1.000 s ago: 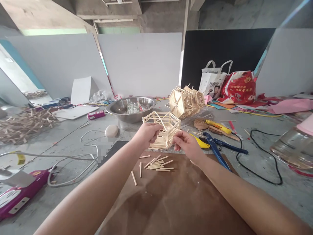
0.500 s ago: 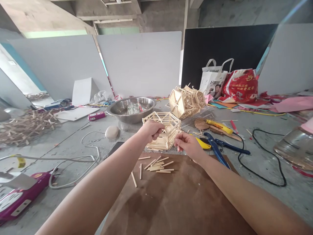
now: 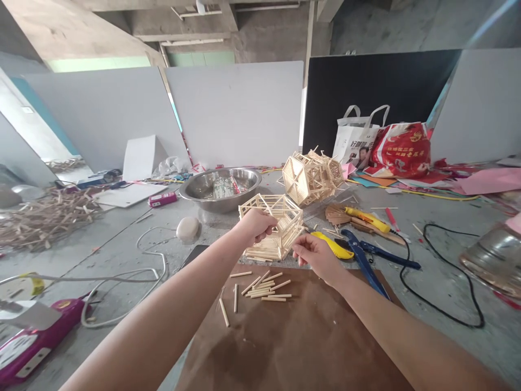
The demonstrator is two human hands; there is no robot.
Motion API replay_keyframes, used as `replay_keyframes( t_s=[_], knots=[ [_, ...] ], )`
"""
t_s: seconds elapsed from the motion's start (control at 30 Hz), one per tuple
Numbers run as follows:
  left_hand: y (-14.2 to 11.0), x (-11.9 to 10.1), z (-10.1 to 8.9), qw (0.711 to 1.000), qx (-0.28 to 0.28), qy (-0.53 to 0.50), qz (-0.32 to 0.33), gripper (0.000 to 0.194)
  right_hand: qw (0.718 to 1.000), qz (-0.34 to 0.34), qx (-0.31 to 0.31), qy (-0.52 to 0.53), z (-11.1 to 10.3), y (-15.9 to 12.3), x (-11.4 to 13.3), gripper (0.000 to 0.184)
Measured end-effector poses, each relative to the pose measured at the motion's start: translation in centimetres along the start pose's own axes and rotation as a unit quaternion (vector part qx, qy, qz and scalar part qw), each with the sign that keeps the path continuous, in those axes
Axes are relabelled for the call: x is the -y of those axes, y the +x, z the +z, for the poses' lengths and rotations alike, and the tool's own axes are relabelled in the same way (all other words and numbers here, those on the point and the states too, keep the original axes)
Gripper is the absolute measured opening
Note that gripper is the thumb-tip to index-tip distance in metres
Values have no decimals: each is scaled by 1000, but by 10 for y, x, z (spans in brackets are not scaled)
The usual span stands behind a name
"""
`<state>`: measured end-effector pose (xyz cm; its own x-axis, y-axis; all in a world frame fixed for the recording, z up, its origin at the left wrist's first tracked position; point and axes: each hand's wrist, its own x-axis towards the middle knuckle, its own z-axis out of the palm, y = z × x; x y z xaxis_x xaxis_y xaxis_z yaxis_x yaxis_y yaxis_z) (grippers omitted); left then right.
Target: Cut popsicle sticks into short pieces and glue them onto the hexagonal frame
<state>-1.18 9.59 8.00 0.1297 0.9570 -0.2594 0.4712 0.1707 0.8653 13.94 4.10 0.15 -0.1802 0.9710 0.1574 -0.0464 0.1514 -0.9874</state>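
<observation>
A small open frame of pale wooden sticks [image 3: 284, 241], many-sided with a slatted base, stands just beyond the brown sheet [image 3: 285, 342]. My left hand [image 3: 258, 225] reaches over its near left side, fingers curled into a pinch; whatever lies between the fingertips is hidden. At the frame's right front corner is my right hand [image 3: 312, 253], thumb and fingers drawn together; I cannot make out anything in them. Several short loose sticks [image 3: 266, 288] lie on the sheet in front of the frame. Behind it, a larger stick lantern-like structure [image 3: 311, 176] rests tilted on its side.
Right of the hands lie a yellow-handled tool [image 3: 336, 245], blue cutters [image 3: 360, 260] and a yellow corded tool [image 3: 368, 218] with a black cable. A steel basin [image 3: 203, 202] stands behind to the left. A white cable, a round white object [image 3: 188, 228] and a purple power strip [image 3: 44, 339] lie left.
The whole scene sits slightly lower in view, as the head has tipped up. Both hands keep nearly the same place and pose at the stick frame.
</observation>
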Motion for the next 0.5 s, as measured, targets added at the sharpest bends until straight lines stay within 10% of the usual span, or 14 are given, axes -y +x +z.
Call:
replay_keyframes(
  t_s=[0.5],
  knots=[
    [-5, -5, -4, 994, 1, 105, -23, 15, 1000, 13, 19, -13, 7, 0, -1, 15]
  ],
)
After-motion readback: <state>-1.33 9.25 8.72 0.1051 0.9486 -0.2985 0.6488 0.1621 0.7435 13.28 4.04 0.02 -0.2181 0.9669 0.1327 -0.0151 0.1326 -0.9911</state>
